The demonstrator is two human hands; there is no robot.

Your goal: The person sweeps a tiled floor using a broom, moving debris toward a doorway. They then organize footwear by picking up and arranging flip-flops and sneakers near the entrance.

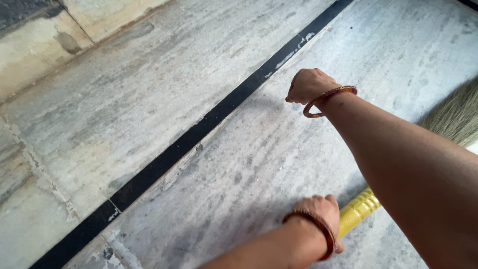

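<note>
Hands work low over a grey stone floor (164,94), seen from above. The left hand (318,209), nearer the bottom of the view, is closed around the yellow ribbed handle (359,209) of a broom; the fingers wrap it from above, so only the back of the hand and the knuckles show. A dark reddish bangle (318,230) sits on that wrist. The handle comes out just to the right of the hand and passes under the other forearm, and beyond that forearm the broom's pale grass bristles (454,117) fan out against the floor at the right edge.

The right hand (308,84) is further away, well apart from the left one, with its arm stretched across from the lower right. Its fingers are curled in a loose fist turned away from the camera; whether it holds anything inside cannot be told. A second reddish bangle (329,99) hangs at its wrist.

Just left of both hands a narrow black inlay strip (199,132) runs diagonally across the floor, chipped in places. Beyond it, far to the upper left, the floor meets a stained pale wall base (35,55).
</note>
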